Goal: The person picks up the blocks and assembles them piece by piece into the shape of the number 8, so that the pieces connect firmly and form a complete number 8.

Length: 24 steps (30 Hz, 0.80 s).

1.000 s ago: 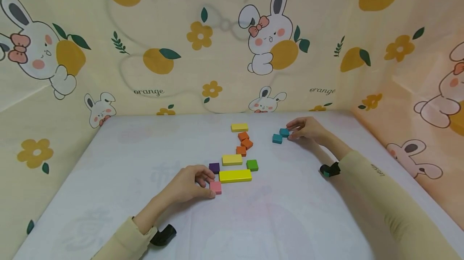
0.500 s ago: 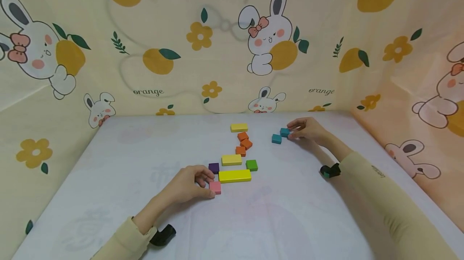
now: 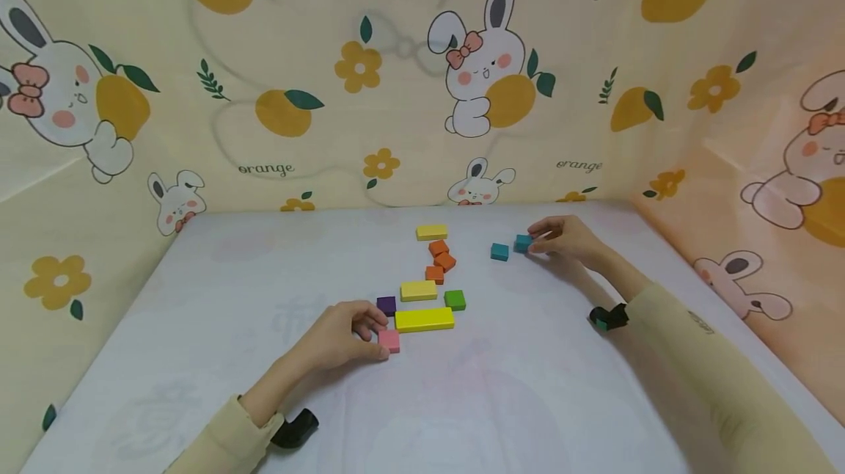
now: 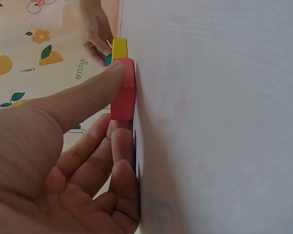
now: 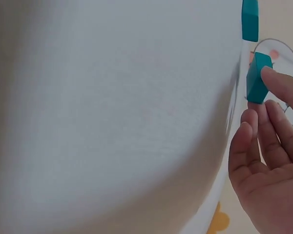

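Thumb and fingers of my left hand (image 3: 343, 334) pinch a pink block (image 3: 389, 341) at the left end of a long yellow block (image 3: 425, 320). In the left wrist view the thumb presses one face of the pink block (image 4: 123, 92). A purple block (image 3: 386, 305) sits just beyond those fingers. Farther back on the right, my right hand (image 3: 564, 238) pinches a teal block (image 3: 522, 243), seen between thumb and fingertips in the right wrist view (image 5: 258, 78). A second teal block (image 3: 499, 252) lies apart, to its left.
A green block (image 3: 455, 300) and a shorter yellow block (image 3: 419, 290) lie behind the long yellow one. Beyond them come three orange blocks (image 3: 444, 262) and another yellow block (image 3: 432, 232). A printed cloth wall (image 3: 297, 56) borders the white table (image 3: 502, 400).
My right hand has moved slightly right with its teal block, so the gap to the other teal block has widened. My left hand keeps its hold; the view has shifted a little.
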Each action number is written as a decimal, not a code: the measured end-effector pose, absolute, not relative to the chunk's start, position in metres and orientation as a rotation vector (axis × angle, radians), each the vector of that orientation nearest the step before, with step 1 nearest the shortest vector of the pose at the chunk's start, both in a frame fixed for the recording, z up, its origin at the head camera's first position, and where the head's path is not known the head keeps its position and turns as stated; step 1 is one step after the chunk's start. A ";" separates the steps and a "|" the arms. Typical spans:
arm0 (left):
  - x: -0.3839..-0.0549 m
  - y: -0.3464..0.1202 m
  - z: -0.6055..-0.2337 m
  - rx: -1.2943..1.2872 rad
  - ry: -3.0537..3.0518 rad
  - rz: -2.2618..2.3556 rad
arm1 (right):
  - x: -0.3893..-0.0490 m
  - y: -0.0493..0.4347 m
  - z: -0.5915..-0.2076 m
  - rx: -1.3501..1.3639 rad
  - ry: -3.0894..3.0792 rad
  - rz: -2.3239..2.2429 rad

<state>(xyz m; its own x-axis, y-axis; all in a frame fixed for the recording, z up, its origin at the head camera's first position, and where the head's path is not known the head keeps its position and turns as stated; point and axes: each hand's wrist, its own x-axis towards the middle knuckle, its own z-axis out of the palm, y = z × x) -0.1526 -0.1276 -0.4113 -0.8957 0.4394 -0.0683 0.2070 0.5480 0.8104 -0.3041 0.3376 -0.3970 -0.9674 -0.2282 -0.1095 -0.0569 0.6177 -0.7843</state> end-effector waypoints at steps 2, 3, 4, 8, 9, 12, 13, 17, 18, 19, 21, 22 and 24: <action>-0.152 -0.127 -0.411 0.538 2.525 1.267 | -0.301 0.339 -0.396 -0.245 2.642 -1.293; -0.152 -0.127 -0.411 0.537 2.525 1.267 | -0.299 0.340 -0.396 -0.251 2.644 -1.299; -0.152 -0.127 -0.410 0.536 2.524 1.271 | -0.297 0.340 -0.396 -0.254 2.649 -1.305; -0.152 -0.126 -0.410 0.538 2.518 1.283 | -0.288 0.340 -0.395 -0.253 2.671 -1.348; -0.152 -0.126 -0.410 0.545 2.522 1.275 | -0.285 0.339 -0.395 -0.244 2.672 -1.366; -0.153 -0.126 -0.410 0.555 2.535 1.253 | -0.276 0.335 -0.393 -0.241 2.664 -1.438; -0.153 -0.127 -0.410 0.556 2.540 1.244 | -0.272 0.333 -0.391 -0.254 2.657 -1.460; -0.153 -0.126 -0.410 0.563 2.546 1.235 | -0.259 0.324 -0.385 -0.281 2.615 -1.550; -0.153 -0.126 -0.410 0.568 2.546 1.237 | -0.255 0.322 -0.383 -0.284 2.603 -1.571; -0.153 -0.126 -0.410 0.571 2.543 1.238 | -0.251 0.319 -0.382 -0.281 2.589 -1.592; -0.153 -0.126 -0.411 0.576 2.542 1.242 | -0.242 0.312 -0.379 -0.276 2.568 -1.630; -0.153 -0.125 -0.411 0.577 2.541 1.242 | -0.237 0.308 -0.377 -0.280 2.557 -1.647; -0.153 -0.125 -0.411 0.567 2.537 1.245 | -0.227 0.299 -0.372 -0.302 2.531 -1.677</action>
